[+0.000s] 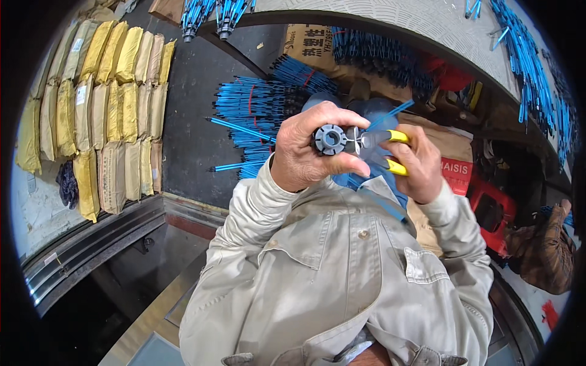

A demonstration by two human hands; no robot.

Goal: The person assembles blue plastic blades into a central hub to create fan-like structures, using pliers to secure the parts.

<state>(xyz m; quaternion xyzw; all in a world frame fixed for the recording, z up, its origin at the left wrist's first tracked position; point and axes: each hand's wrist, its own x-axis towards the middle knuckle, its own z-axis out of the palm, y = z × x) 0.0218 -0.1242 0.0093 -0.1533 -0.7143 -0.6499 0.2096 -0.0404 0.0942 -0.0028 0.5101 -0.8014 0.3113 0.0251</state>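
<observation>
My left hand (296, 149) grips a round black slotted plastic fitting (319, 140) with a paler ring around its centre hole, its end turned up toward the camera. My thumb and index finger curve around it and reach to the right. Yellow-handled pliers (397, 167) are in my right hand (421, 161), handles spread somewhat, fingers wrapped about them. Their metal jaws meet the right side of the fitting; whether they bite on anything is unclear. A thin blue tube (397, 113) slants up just beyond the pliers; its lower end is hidden.
Bundles of blue tubes (244, 100) lie beyond my left hand. More tubes (531, 73) rest on the grey patterned table (366, 7). Wrapped yellow and tan packages (110, 113) are stacked at left. A red plastic stool-like object (491, 204) and another person's sleeve (543, 250) are at right.
</observation>
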